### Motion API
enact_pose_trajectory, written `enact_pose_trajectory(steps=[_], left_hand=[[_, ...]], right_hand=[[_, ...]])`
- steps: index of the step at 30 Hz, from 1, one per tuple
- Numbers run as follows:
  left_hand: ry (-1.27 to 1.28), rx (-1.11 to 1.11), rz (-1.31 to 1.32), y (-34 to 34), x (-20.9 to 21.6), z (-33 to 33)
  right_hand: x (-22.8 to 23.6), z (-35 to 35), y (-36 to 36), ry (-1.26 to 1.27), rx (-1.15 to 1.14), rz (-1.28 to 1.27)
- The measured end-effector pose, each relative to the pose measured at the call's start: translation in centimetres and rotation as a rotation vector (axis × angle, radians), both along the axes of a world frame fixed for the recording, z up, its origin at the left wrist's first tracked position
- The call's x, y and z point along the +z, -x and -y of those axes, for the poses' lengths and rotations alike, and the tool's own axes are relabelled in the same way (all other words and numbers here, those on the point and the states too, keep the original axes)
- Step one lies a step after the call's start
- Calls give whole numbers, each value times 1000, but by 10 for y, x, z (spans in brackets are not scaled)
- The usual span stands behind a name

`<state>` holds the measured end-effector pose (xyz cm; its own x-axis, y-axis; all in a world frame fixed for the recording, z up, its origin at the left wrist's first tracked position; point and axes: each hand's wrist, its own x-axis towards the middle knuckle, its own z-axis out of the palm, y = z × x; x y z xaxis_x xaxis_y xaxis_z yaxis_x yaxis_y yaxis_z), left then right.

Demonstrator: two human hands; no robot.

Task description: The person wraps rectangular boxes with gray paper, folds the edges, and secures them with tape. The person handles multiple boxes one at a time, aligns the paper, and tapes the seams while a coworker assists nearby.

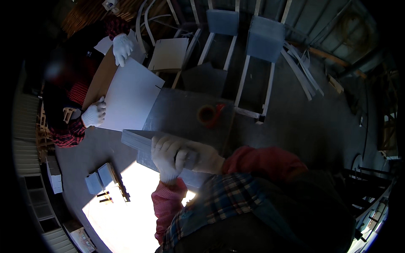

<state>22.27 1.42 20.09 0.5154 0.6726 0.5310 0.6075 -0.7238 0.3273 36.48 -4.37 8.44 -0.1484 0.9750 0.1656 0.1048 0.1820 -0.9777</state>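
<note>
My left hand [167, 157], in a white knit glove, wraps its fingers round the edge of a stack of thin grey panels [136, 140]. The stack lies at the near side of a grey-topped table [181, 105], partly hidden by my hands. From the right comes my gloved right hand [206, 157], close beside the left, its fingers closed near a small dark grey thing [191, 160] that I cannot make out. On the table beyond my hands sits an orange tape roll [207, 115], blurred in shadow.
At the left, a co-worker in white gloves [122, 47] holds a large white sheet [131, 95] over the table. Long racks behind carry grey panel stacks [265, 39] and a pale stack [168, 54]. Loose strips [299, 69] lean at right; more panels [101, 178] stand lower left.
</note>
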Motion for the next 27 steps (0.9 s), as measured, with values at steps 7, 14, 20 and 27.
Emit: enact_pose_trajectory(steps=[7, 14, 20, 27], left_hand=[[-2, -2, -56, -2, -12, 0], [-14, 10, -90, 1, -19, 3], [-57, -41, -74, 5, 24, -7], [-21, 16, -20, 29, 14, 8]], right_hand=[[33, -1, -29, 49, 58, 13], [31, -8, -26, -14, 98, -99], [55, -19, -16, -42, 154, -98], [46, -4, 0, -128, 68, 41]])
